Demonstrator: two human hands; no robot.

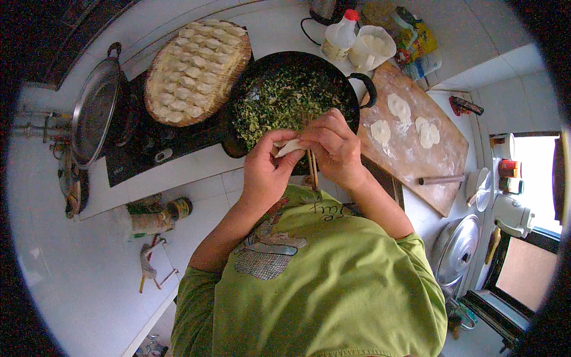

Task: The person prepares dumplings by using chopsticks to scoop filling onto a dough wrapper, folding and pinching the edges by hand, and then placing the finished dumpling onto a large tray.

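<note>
Between my two hands is a folded dumpling (287, 148) of pale dough, its near edge showing. My left hand (272, 165) holds it from the left with thumb and fingers. At its right end, my right hand (334, 145) pinches the dough. A pair of wooden chopsticks (312, 172) sticks out below my right hand, seemingly tucked in it; the grip is hidden. Just beyond my hands sits a black wok (292, 60) with chopped green filling (285, 100). Beyond it to the left, a round woven tray (154, 76) bears rows of folded dumplings (192, 71).
On the right, a floured wooden board (419, 165) carries several dough wrappers (398, 107) and a rolling pin (441, 180). A red-capped bottle (340, 38) and a white tub (372, 47) stand behind. A pan (96, 111) is by the gas stove (142, 154) at left.
</note>
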